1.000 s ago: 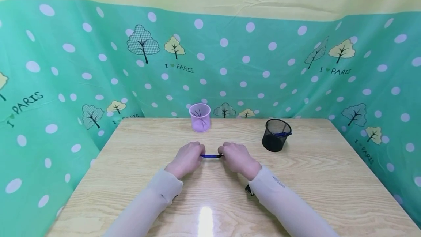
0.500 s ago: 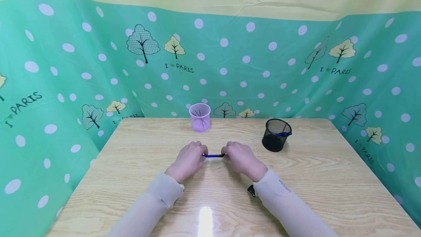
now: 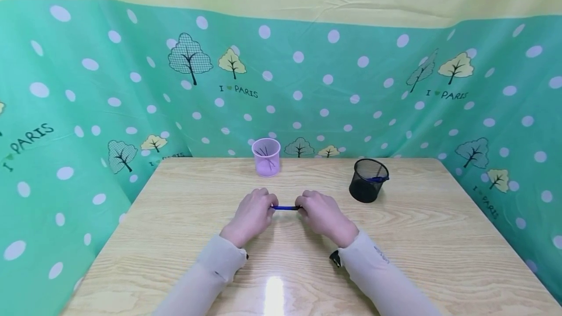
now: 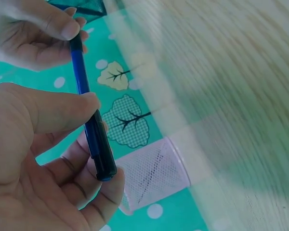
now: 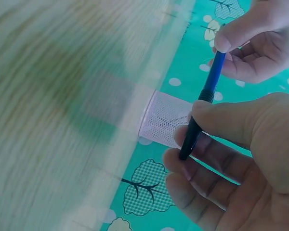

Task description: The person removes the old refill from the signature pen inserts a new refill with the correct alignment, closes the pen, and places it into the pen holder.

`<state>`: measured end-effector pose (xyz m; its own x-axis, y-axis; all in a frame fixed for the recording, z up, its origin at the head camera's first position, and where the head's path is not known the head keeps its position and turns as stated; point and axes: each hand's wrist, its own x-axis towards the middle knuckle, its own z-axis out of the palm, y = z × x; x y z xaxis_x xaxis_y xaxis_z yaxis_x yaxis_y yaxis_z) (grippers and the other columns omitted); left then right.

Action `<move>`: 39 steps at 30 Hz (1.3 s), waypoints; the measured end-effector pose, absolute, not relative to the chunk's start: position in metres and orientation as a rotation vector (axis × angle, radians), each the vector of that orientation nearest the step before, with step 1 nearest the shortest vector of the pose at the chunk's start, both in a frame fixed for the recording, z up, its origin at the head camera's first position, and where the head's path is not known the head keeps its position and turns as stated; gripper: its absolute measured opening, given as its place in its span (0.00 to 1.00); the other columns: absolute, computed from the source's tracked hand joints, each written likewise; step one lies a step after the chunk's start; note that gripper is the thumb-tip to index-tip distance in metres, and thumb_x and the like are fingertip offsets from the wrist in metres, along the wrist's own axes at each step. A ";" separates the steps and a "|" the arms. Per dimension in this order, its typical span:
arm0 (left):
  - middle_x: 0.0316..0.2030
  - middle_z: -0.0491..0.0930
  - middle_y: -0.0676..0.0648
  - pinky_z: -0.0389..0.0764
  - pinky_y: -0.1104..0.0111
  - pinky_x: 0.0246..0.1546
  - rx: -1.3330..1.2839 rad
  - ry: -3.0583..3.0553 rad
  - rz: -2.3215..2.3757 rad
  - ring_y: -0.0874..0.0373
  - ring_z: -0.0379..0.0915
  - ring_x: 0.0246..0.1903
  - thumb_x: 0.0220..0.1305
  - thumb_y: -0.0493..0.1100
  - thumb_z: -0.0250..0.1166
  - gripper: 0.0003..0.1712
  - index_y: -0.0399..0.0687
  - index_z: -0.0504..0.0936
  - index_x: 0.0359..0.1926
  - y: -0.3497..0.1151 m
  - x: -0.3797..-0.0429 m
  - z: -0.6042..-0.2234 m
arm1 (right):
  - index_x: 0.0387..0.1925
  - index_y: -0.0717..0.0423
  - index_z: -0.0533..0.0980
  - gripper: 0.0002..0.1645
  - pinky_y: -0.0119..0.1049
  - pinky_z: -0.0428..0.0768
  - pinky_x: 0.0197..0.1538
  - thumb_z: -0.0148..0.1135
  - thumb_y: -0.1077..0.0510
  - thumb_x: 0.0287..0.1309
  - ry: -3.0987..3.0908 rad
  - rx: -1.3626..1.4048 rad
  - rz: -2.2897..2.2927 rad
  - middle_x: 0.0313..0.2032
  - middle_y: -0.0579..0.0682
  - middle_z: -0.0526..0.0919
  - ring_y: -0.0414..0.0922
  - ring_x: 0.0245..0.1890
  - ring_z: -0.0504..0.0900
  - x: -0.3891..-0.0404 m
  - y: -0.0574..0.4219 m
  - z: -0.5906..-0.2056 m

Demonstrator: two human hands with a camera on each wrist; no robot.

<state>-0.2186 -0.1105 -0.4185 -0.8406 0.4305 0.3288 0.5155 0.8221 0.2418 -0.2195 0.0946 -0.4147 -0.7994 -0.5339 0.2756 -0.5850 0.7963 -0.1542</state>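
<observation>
A blue pen with dark ends lies level between my two hands, over the middle of the table. My left hand pinches one end between thumb and fingers; in the left wrist view that end of the pen shows a clip. The other end is pinched by my right hand, and the right wrist view shows a dark ribbed grip and tapered tip on the pen. In the head view the fingers hide both ends.
Behind the left hand stands a lilac mesh pen cup with thin dark lines on it. A black mesh pen cup at the back right holds a blue pen. A patterned green curtain hangs behind the wooden table.
Both hands and the pen between them have shifted slightly to the right since a second ago. Over the last half second they have hardly moved. The pen cups have not moved.
</observation>
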 end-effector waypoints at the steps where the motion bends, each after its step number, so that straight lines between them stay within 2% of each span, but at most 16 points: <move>1: 0.27 0.74 0.52 0.72 0.64 0.33 -0.725 -2.745 -0.479 0.55 0.70 0.30 0.52 0.35 0.69 0.07 0.48 0.84 0.33 -0.110 -0.219 -0.419 | 0.35 0.50 0.82 0.05 0.35 0.76 0.28 0.67 0.61 0.54 -2.763 0.871 0.341 0.28 0.42 0.75 0.40 0.29 0.76 -0.219 0.095 -0.415; 20: 0.28 0.74 0.54 0.70 0.66 0.33 -0.712 -2.696 -0.581 0.58 0.68 0.30 0.51 0.34 0.69 0.08 0.49 0.84 0.34 -0.115 -0.220 -0.424 | 0.36 0.48 0.82 0.06 0.35 0.76 0.29 0.67 0.60 0.55 -2.682 0.837 0.361 0.29 0.40 0.75 0.39 0.31 0.76 -0.219 0.097 -0.424; 29: 0.29 0.74 0.54 0.70 0.65 0.34 -0.723 -2.710 -0.584 0.58 0.68 0.31 0.50 0.39 0.73 0.12 0.49 0.83 0.39 -0.114 -0.218 -0.423 | 0.37 0.50 0.82 0.06 0.34 0.77 0.31 0.66 0.61 0.56 -2.673 0.839 0.349 0.30 0.41 0.76 0.39 0.32 0.76 -0.218 0.097 -0.423; 39: 0.29 0.74 0.53 0.71 0.65 0.36 -0.751 -2.654 -0.608 0.59 0.67 0.32 0.48 0.36 0.73 0.13 0.48 0.82 0.37 -0.112 -0.217 -0.426 | 0.37 0.50 0.82 0.06 0.34 0.77 0.30 0.66 0.61 0.56 -2.661 0.846 0.304 0.31 0.41 0.76 0.39 0.32 0.76 -0.216 0.098 -0.422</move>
